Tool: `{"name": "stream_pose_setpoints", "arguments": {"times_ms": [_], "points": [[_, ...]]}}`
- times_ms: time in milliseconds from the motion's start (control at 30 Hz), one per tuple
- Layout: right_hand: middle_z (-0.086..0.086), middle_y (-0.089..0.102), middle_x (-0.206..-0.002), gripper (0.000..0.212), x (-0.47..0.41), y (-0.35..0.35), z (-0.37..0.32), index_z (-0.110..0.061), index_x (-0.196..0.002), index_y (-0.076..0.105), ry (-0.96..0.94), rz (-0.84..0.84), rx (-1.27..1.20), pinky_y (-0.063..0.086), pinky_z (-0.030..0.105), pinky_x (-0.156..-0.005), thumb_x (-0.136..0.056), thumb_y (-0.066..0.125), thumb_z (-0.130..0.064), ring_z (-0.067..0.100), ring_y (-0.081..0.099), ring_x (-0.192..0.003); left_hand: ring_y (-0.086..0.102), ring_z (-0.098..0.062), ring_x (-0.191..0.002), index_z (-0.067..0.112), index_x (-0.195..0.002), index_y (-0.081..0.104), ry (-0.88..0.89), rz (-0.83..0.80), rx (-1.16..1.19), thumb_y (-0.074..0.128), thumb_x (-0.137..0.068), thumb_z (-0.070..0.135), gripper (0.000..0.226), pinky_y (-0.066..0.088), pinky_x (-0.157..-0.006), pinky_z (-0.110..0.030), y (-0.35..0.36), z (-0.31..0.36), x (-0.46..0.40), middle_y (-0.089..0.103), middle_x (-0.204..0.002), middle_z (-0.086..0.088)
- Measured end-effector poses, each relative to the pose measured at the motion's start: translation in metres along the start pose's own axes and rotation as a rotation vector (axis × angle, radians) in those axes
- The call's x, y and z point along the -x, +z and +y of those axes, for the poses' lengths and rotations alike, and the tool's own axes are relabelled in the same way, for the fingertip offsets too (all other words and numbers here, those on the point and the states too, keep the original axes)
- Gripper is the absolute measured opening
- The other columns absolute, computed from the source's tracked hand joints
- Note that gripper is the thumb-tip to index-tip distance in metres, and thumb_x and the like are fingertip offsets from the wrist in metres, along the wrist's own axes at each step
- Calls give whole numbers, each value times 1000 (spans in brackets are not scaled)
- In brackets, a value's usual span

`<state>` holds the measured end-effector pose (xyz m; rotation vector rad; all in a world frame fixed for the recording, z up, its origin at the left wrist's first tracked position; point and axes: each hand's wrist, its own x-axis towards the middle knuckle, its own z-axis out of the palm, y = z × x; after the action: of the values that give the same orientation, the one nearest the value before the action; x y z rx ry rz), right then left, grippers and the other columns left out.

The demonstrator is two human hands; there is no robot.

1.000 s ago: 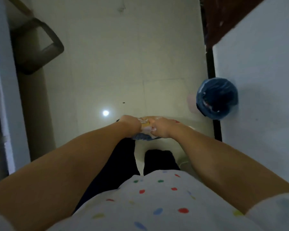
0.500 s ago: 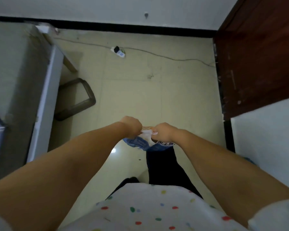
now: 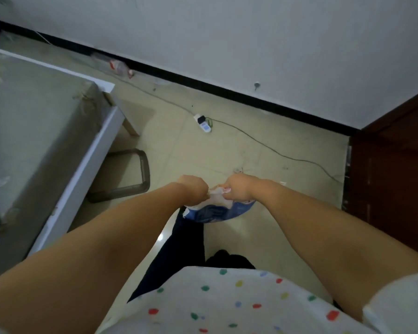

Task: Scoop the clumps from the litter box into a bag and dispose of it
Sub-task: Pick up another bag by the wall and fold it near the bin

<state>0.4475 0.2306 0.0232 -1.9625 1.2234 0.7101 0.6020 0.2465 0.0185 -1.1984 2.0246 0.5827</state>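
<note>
Tying off looks like the step in hand: left hand (image 3: 194, 189) and right hand (image 3: 238, 189) each pinch the gathered mouth of the blue-and-white bag (image 3: 217, 210), held mid-air above the floor, which next needs carrying to a bin.

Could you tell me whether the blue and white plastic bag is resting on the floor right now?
No, the blue and white plastic bag hangs above the floor, gripped at its top by the left hand and right hand.
</note>
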Motion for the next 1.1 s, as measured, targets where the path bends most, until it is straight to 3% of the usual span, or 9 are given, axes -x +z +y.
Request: {"name": "stream_pose_setpoints", "arguments": {"times_ms": [100,167,267,333,500,633,867,967,1100], "points": [[1,39,-59,37,-41,-49,20,-16,-56,38,47,3,-14,29,30,-52,-90,49,-24,23,43,-71,58,-26,-104,10,-116,59,47,5,-22,30,-101,36,42,40,-78,-30,-41,-38,-52,60,-116,-8],[3,40,-60,35,-71,-79,29,-11,-58,42,76,-23,-26,27,29,-50,-90,49,-24,24,42,-68,58,-26,-105,9,-115,59,79,-8,-34,30,-101,39,44,42,-81,-31,-70,-66,-82,60,-116,-9],[8,50,-73,25,-110,-122,35,-2,-85,61,123,-53,-105,35,30,-58,-89,50,-24,24,47,-71,58,-27,-103,8,-112,60,122,-7,-66,30,-101,39,44,44,-83,-33,-112,-108,-115,61,-115,-10],[7,54,-83,26,-131,-154,40,-6,-99,63,146,-43,-156,39,29,-66,-89,51,-27,25,52,-77,59,-27,-100,7,-110,61,149,-14,-75,30,-101,37,43,45,-82,-34,-142,-137,-132,61,-112,-11],[8,53,-81,18,-185,-223,57,-11,-82,55,131,5,-183,34,27,-65,-88,50,-26,24,50,-78,59,-27,-98,6,-108,60,186,-20,-133,29,-102,37,44,43,-76,-32,-207,-193,-175,61,-110,-11],[16,61,-101,27,-245,-279,72,-5,-98,63,96,13,-189,36,26,-69,-90,50,-27,27,54,-85,58,-28,-104,8,-113,59,136,-32,-136,29,-102,37,43,41,-77,-31,-249,-243,-221,60,-116,-10],[16,58,-120,31,-350,-378,112,-7,-115,58,38,-32,-212,36,27,-76,-91,51,-26,30,56,-104,60,-28,-102,9,-114,60,74,-112,-93,37,-100,35,37,48,-85,-35,-315,-318,-316,61,-116,-9],[11,56,-125,42,-382,-413,122,-13,-129,50,64,-16,-228,37,26,-81,-90,53,-28,28,56,-109,56,-29,-113,8,-123,54,73,-149,3,37,-99,40,44,44,-94,-36,-344,-342,-343,56,-125,-9],[8,56,-125,55,-449,-432,135,-21,-136,37,129,23,-309,46,38,-93,-87,52,-40,29,56,-113,54,-27,-116,7,-123,54,84,-166,57,37,-100,39,43,44,-95,-36,-354,-387,-403,55,-129,-8]]}}
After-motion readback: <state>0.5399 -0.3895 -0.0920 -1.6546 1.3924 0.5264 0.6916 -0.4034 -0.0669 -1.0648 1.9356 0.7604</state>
